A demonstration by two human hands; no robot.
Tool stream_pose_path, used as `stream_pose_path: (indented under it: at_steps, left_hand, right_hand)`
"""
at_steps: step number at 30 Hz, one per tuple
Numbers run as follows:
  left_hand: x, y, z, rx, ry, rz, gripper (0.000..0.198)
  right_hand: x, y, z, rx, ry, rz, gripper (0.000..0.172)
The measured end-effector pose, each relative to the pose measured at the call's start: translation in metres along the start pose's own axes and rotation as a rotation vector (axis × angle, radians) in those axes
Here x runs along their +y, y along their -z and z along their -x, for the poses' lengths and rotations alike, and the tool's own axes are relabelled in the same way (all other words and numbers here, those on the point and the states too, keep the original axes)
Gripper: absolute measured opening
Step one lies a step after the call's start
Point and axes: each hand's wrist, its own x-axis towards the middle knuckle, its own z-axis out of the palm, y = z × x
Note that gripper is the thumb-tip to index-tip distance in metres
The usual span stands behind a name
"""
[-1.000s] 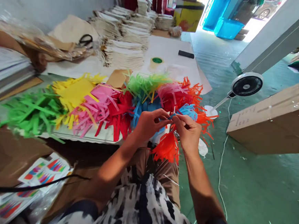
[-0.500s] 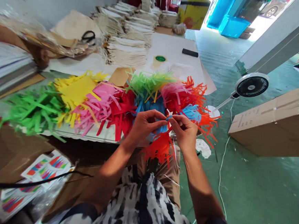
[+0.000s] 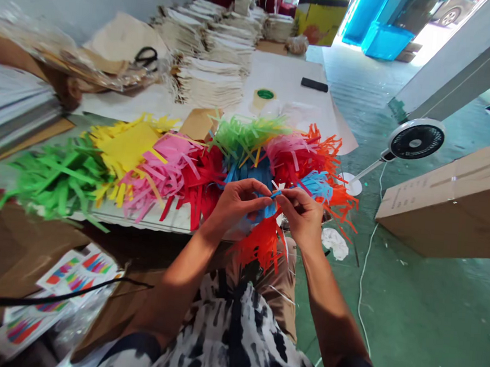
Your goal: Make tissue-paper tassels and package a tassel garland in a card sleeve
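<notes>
My left hand (image 3: 243, 201) pinches one end of a small twisted blue paper strip (image 3: 276, 195) above the table's front edge. At its other end, the thumb and finger of my right hand (image 3: 301, 210) are closed on the same strip. Below my hands hangs an orange-red fringed paper tassel (image 3: 263, 242), over my lap; how it joins the strip is hidden. Behind my hands lie blue tissue strips (image 3: 252, 173). A light-blue tassel (image 3: 316, 183) rests just beyond my right hand, beside orange fringe (image 3: 342, 199).
Along the table edge lie green (image 3: 61, 177), yellow (image 3: 131, 143), pink (image 3: 163, 168) and red fringed papers (image 3: 200, 183). A tape roll (image 3: 263, 99), black phone-like object (image 3: 314, 85), scissors (image 3: 146, 57) and paper stacks (image 3: 210, 82) sit behind. A fan (image 3: 417, 140) and carton (image 3: 447, 199) stand right.
The blue strip between my fingertips has turned slightly and shows a little more clearly. Both hands stay in nearly the same place, and the view has shifted slightly.
</notes>
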Motion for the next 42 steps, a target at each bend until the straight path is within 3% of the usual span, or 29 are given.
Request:
stream_pose_path:
  at_steps: [5, 13, 18, 25, 34, 42]
  left_hand:
    - [0.001, 0.003, -0.001, -0.062, 0.030, 0.006, 0.034]
    - [0.004, 0.013, -0.001, -0.134, 0.087, 0.024, 0.035]
    - [0.000, 0.022, -0.001, -0.188, 0.159, 0.119, 0.036]
    - [-0.008, 0.020, -0.004, -0.080, 0.190, 0.194, 0.039]
    - [-0.008, 0.018, -0.005, -0.002, 0.169, 0.282, 0.036]
    - [-0.010, 0.013, -0.004, 0.009, 0.134, 0.354, 0.028]
  right_hand:
    - [-0.002, 0.002, 0.000, -0.039, 0.101, 0.182, 0.014]
    - [0.000, 0.005, -0.004, -0.125, 0.117, 0.225, 0.012]
    - [-0.002, 0.003, -0.006, -0.031, 0.128, 0.318, 0.016]
    - [-0.007, 0.002, 0.001, -0.097, 0.068, 0.222, 0.023]
    - [-0.007, 0.005, 0.005, 0.000, 0.165, 0.266, 0.020]
    - [-0.006, 0.001, 0.005, -0.008, 0.164, 0.264, 0.018]
